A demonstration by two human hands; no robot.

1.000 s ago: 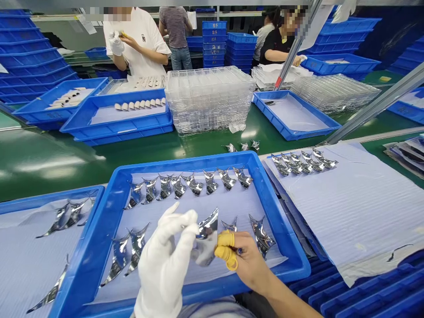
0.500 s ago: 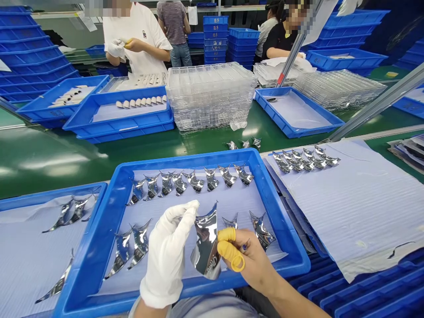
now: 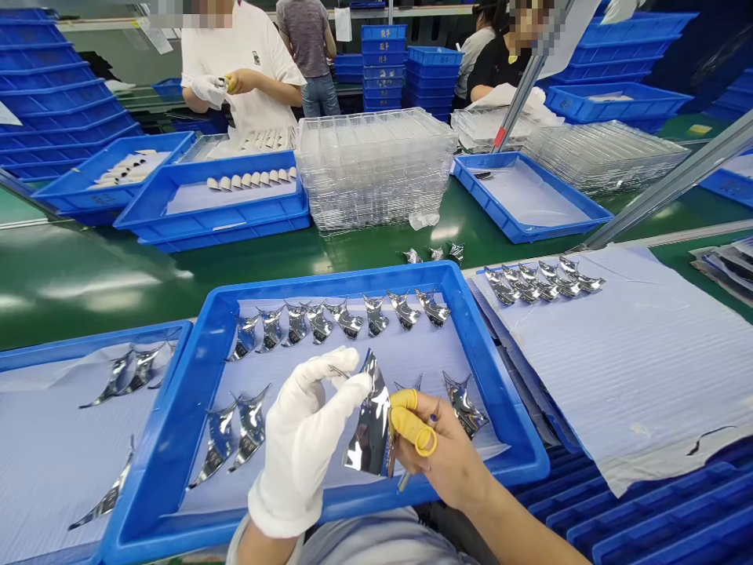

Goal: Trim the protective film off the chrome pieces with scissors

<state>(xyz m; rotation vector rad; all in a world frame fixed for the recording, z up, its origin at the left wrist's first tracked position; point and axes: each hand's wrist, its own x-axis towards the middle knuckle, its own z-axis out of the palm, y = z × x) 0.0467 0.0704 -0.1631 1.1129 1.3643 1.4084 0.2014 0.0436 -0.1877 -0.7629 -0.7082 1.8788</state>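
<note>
My left hand (image 3: 303,439), in a white glove, pinches the upper left of a curved, mirror-like chrome part (image 3: 372,428). Yellow finger cots cover the thumb and a finger of my right hand (image 3: 438,447), which grips the part's right edge. A thin pen-like tool (image 3: 403,480) is also tucked in that hand, partly hidden by the fingers. Both hands are above a paper-lined blue tray (image 3: 500,369). Inside it, a row of similar chrome parts (image 3: 318,326) lies along the far side, with a few more nearer me, one partly hidden behind my right hand.
Left of the tray is another blue tray (image 3: 35,365) with several chrome parts. To the right, a paper-covered stack (image 3: 635,353) carries a row of them. Clear plastic trays (image 3: 376,173) are piled on the green table (image 3: 252,267). A co-worker (image 3: 241,71) works across it.
The chrome part has turned in my hands, so its face now shows narrower and its lettering is out of sight. The pen-like tool shows more below my right hand.
</note>
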